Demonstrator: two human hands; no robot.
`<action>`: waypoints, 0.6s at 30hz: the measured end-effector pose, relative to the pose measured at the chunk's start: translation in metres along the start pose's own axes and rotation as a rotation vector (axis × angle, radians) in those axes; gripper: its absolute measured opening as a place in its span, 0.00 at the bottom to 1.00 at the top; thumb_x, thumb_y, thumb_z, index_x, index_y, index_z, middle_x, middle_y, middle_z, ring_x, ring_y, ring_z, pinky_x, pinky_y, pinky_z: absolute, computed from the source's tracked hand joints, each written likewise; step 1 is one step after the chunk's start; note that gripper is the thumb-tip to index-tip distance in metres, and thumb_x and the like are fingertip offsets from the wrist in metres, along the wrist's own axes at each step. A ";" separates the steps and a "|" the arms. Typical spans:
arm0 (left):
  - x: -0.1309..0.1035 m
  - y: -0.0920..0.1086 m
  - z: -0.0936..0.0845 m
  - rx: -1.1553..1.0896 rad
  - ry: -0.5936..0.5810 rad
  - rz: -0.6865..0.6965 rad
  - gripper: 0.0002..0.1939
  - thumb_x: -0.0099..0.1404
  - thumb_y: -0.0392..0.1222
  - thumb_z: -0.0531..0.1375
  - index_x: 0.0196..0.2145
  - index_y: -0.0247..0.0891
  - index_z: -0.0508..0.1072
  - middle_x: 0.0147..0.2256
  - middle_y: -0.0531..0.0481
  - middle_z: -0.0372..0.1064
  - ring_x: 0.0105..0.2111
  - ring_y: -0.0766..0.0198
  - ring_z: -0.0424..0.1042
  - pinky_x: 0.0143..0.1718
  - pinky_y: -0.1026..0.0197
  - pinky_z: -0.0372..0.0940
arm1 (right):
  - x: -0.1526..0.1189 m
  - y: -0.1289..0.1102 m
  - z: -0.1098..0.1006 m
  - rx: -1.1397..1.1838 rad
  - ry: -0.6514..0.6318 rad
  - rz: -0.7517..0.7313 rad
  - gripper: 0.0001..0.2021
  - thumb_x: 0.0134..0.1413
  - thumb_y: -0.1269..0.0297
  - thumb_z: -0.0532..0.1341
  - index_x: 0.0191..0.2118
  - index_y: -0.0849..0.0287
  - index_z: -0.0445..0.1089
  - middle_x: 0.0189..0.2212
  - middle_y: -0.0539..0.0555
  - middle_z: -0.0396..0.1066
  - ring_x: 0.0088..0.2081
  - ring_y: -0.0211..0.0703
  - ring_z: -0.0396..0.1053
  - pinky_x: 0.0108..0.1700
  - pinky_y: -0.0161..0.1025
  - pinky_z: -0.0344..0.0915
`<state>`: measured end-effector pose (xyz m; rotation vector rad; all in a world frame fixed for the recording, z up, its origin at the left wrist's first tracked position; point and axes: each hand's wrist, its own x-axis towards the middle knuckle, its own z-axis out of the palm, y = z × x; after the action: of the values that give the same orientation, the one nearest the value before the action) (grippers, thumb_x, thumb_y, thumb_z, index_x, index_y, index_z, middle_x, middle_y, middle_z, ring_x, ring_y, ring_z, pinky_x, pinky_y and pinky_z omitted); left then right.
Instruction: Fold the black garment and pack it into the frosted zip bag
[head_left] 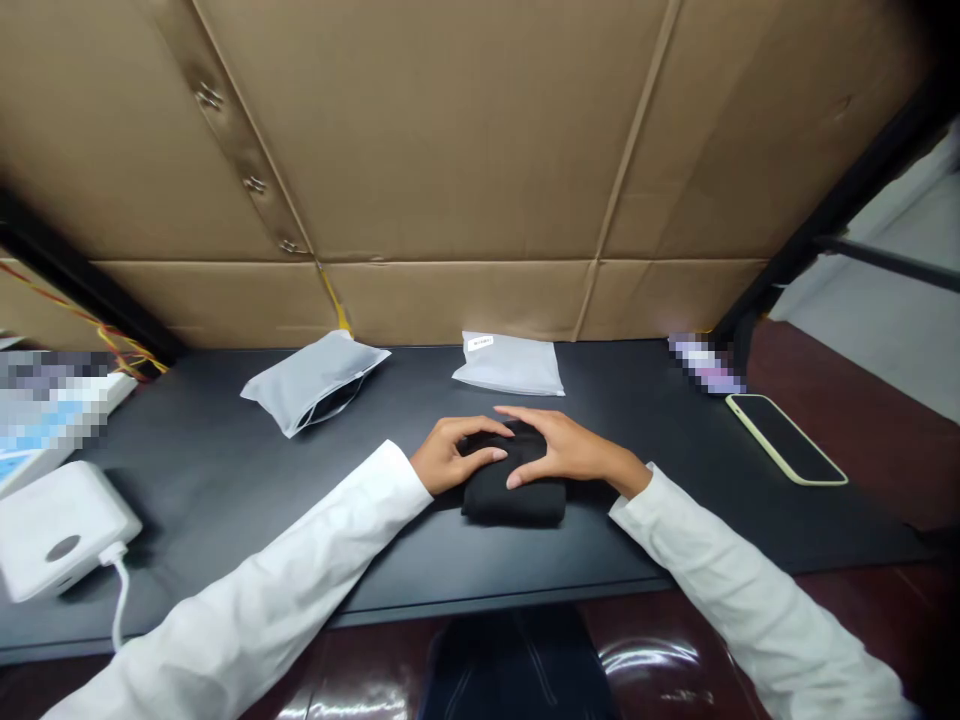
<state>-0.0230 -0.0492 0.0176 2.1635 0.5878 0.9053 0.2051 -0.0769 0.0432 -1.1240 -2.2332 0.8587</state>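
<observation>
A folded black cloth bundle (pixel 516 500) lies on the black table (pixel 247 510), near its front edge. My left hand (pixel 459 455) rests on the bundle's left side, thumb and fingers curved and apart. From the right, my right hand (pixel 562 447) lies over the top of the bundle, its thumb and fingers spread. Both hands touch the cloth without wrapping round it. Behind them is a flat pale plastic bag (pixel 511 364) with a small white label. Further left, another pale bag (pixel 311 378) lies with its mouth gaping toward the front.
A white device (pixel 64 525) with a cable sits at the left edge, beside a blurred-out box (pixel 52 420). At the right are a phone (pixel 787 440) and a pixelated purple item (pixel 705 362). Cardboard (pixel 450 150) stands along the back.
</observation>
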 end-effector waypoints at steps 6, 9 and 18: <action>0.025 -0.025 -0.001 0.404 0.179 0.150 0.13 0.71 0.41 0.54 0.49 0.35 0.70 0.44 0.40 0.70 0.45 0.58 0.71 0.46 0.55 0.70 | -0.005 -0.004 -0.017 0.109 -0.373 0.186 0.27 0.31 0.47 0.74 0.38 0.58 0.77 0.32 0.49 0.77 0.34 0.46 0.73 0.36 0.37 0.68; 0.049 -0.050 -0.017 0.729 0.119 0.236 0.17 0.70 0.42 0.55 0.53 0.32 0.67 0.54 0.34 0.66 0.57 0.50 0.64 0.57 0.46 0.63 | -0.005 0.002 -0.021 0.397 -0.304 0.212 0.20 0.35 0.53 0.74 0.36 0.59 0.76 0.31 0.48 0.77 0.33 0.44 0.73 0.36 0.36 0.69; 0.065 -0.073 -0.030 0.970 -0.008 0.255 0.14 0.72 0.42 0.51 0.38 0.34 0.74 0.35 0.43 0.74 0.41 0.58 0.73 0.41 0.58 0.67 | 0.011 0.039 -0.025 1.045 0.817 0.193 0.20 0.35 0.67 0.72 0.40 0.59 0.73 0.37 0.52 0.78 0.41 0.46 0.76 0.50 0.44 0.72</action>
<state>-0.0127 0.0517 0.0056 3.1610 0.8817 0.8228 0.2363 -0.0419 0.0338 -0.8914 -0.8081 1.1459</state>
